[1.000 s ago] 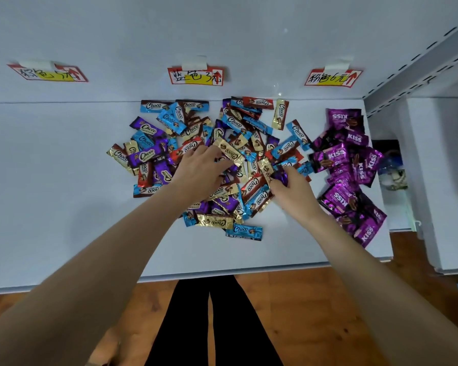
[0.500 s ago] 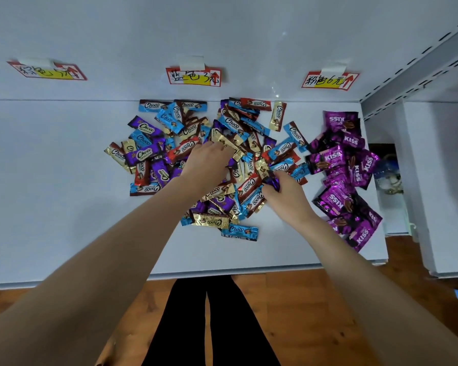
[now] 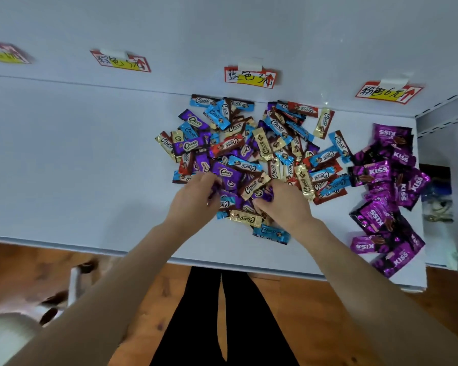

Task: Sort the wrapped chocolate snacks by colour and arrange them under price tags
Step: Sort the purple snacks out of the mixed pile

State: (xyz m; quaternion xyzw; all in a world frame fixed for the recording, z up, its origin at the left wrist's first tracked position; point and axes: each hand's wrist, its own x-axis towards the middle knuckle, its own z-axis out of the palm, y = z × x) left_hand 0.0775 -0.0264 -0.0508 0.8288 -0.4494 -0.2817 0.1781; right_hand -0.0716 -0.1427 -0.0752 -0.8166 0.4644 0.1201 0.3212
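The left hand (image 3: 196, 199) and right hand (image 3: 283, 204) work the near edge of the mixed pile (image 3: 249, 159) at mid-counter (image 3: 77, 167). Left fingers (image 3: 209, 180) are curled over purple bars; whether they pinch one cannot be told. Right fingers (image 3: 259, 200) are grasping a purple bar (image 3: 265, 194).

Judged handling: each bar is light and small, a stiff core inside thin, glossy film. The film looks slippery and crinkles; bars slide over one another easily. Take each across its short width at mid-length, or by a crimped end seal. Breakage risk appears low; dragging neighbours along is the likelier fault.

The pile holds flat, rectangular wrappers in blue, purple, red and gold, overlapping at all angles. To the right lies a separate group of larger magenta packs (image 3: 389, 191), metallic and pillow-shaped. The counter is smooth, matt white. Beyond, paper tags (image 3: 250, 77) are taped to the white back wall (image 3: 249, 27).
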